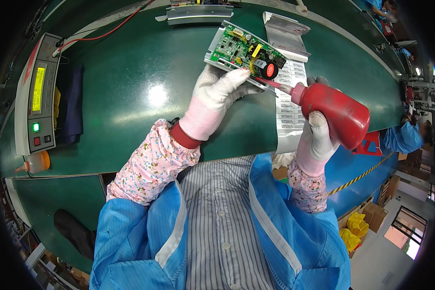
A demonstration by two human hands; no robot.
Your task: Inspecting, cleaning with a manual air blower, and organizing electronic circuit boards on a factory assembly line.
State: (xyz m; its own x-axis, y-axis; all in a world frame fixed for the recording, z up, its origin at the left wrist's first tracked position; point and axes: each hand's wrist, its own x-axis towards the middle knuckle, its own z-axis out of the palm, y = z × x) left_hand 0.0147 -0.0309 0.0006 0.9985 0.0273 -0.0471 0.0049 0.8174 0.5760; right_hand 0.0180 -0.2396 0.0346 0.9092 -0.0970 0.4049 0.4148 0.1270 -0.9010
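Observation:
In a white glove, my left hand (221, 91) grips the lower edge of a green circuit board (237, 48) mounted on a silver metal plate. The board is tilted and carries a large black capacitor (265, 69) at its right end. My right hand (319, 133), gloved too, is wrapped round a red squeeze bottle (338, 112). The bottle's thin nozzle (275, 85) points left and reaches the board's lower edge just below the capacitor. Whether the tip touches the board I cannot tell.
A grey tester (38, 92) with a lit yellow display stands at the left of the green table (116, 96). Near it lies a small bottle with orange contents (37, 162). Metal brackets (287, 36) and a label sheet (290, 104) lie beyond my hands. Other people (403, 137) sit far right.

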